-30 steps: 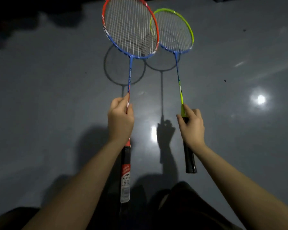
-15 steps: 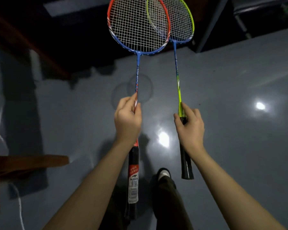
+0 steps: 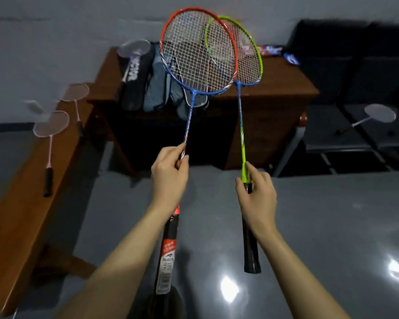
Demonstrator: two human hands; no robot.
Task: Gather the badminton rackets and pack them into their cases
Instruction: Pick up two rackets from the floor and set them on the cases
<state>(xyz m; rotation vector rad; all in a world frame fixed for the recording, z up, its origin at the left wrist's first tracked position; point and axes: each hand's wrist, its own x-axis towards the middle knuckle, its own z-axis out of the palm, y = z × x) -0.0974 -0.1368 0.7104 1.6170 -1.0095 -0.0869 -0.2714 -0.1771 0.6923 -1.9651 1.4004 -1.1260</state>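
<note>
Gripping the red racket shaft, the left hand holds it upright; the right hand clasps the green racket handle, heads overlapping before the desk.

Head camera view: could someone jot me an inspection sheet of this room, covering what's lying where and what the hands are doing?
Surface: glossy grey floor with light glare.
Job's things: red-and-blue racket in the left hand; green racket in the right hand; heads overlap. Racket cases piled on the wooden desk. Two pink rackets on the wooden bench; white racket on the dark seats.
Clutter: small packets at the desk's back, blurred.
Hands: each grips its racket near the top of the handle.
Cables: nothing seen.
Surroundings: grey wall.
</note>
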